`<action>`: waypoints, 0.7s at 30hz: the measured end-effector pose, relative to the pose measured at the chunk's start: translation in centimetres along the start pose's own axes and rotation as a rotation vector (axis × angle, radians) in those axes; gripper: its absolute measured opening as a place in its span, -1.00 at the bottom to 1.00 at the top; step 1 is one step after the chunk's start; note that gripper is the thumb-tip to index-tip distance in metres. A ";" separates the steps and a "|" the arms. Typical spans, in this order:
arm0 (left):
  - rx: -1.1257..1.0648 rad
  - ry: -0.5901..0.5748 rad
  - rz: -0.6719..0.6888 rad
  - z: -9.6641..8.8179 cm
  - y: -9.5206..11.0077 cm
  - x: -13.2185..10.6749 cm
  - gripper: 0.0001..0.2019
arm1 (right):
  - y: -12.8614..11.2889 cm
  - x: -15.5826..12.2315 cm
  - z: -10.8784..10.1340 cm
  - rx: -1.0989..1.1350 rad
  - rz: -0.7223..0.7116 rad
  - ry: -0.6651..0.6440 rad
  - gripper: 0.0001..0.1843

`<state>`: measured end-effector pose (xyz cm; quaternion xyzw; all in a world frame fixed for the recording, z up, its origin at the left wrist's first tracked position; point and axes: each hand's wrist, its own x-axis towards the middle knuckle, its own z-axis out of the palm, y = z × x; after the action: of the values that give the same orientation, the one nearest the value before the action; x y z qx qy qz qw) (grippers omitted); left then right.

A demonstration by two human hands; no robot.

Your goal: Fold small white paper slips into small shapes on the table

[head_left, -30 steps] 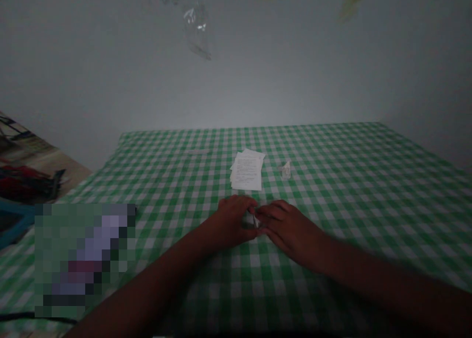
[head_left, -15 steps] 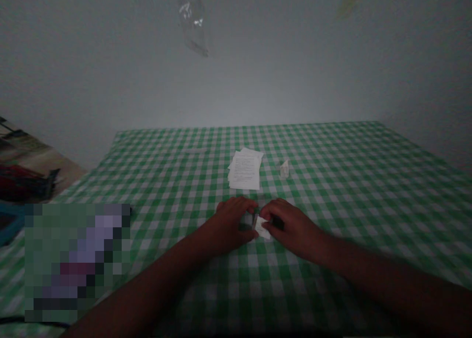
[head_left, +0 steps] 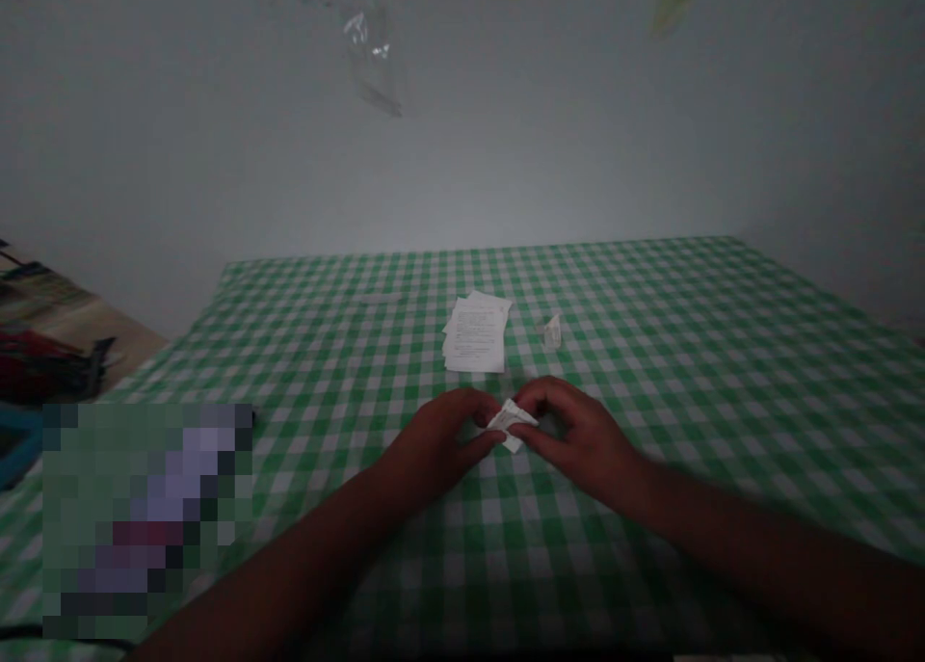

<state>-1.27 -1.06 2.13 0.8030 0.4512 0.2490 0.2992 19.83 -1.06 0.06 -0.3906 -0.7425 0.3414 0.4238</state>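
Between my hands is a small folded piece of white printed paper (head_left: pixel 513 417), with creases and pointed edges. My left hand (head_left: pixel 452 440) pinches its left corner between thumb and fingers. On the right side, my right hand (head_left: pixel 570 431) pinches it the same way, the fingertips partly hidden behind the paper. Beyond my hands lies a stack of printed paper sheets (head_left: pixel 477 339), slightly fanned. To the right of that stack stands another small folded paper piece (head_left: pixel 552 331).
A green and white checked tablecloth (head_left: pixel 325 344) covers the table, which meets a pale wall (head_left: pixel 462 161). At left lies a pixelated, blurred-out object (head_left: pixel 166 489), with a dark cable (head_left: pixel 65 631) near it. Clear plastic (head_left: pixel 372 60) hangs on the wall.
My left hand has closed on the paper, which it was beside before. The paper has lifted slightly and its folds now spread into points between both hands.
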 end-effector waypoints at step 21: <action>-0.244 0.105 -0.008 -0.1 1.0 -0.2 -0.92 | -0.4 -0.8 0.5 0.361 0.176 0.075 -0.87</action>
<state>-0.84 -1.66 2.86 0.7445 0.4360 0.3426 0.3717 19.53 -1.97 -0.12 -0.3839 -0.6159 0.4899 0.4830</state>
